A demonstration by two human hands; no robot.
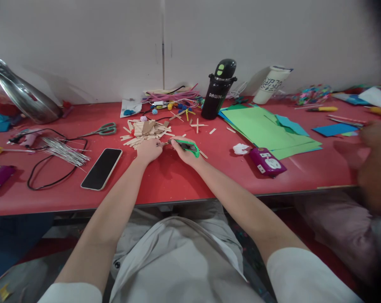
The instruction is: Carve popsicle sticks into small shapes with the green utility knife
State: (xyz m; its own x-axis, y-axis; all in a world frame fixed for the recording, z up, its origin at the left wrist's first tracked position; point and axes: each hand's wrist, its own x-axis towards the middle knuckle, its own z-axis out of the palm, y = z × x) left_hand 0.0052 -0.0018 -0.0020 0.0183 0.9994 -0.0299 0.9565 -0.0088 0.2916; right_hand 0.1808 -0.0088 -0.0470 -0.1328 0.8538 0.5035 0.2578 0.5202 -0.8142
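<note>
Both busy now: the right hand [184, 152] wraps round a green-handled hand tool [192, 146], the left hand [149, 150] bunches at its tip, its pinch too small to read, wooden craft sticks [145, 129] just beyond. Good control seems to want left fingertips clear of that tip. Farther out, rightward of the grip: a lidded black DAWN tumbler [214, 100], contents hidden.

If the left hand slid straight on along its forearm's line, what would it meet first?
Probably the pile of wooden sticks just beyond the left hand; whether they already touch is unclear.
</note>
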